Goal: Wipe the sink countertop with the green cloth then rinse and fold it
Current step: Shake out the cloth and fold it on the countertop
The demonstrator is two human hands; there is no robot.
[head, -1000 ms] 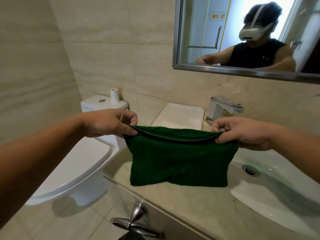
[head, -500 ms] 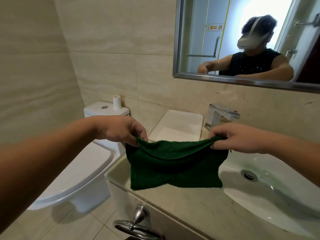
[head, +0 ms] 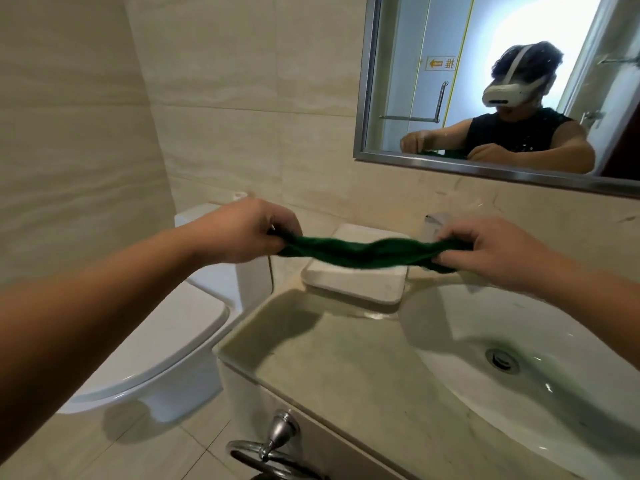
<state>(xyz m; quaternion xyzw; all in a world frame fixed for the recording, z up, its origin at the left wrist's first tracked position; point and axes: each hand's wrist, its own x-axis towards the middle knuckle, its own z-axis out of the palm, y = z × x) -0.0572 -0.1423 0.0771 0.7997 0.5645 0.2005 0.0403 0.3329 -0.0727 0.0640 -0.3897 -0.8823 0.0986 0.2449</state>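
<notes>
Dark green terry cloth [head: 360,254] bunched into narrow horizontal band, held taut in air above back of beige stone surface [head: 346,368], clear of it. Left hand [head: 242,230] pinches cloth's left end, fingers closed on it; right hand [head: 491,251] grips right end, fingers closed on it. White rectangular tray [head: 356,285] sits at surface's back edge, directly below cloth. White oval sink basin [head: 450,327] at surface's right side. White toilet [head: 166,341] beyond surface's left edge. Metal-framed mirror [head: 367,98] on wall above.
</notes>
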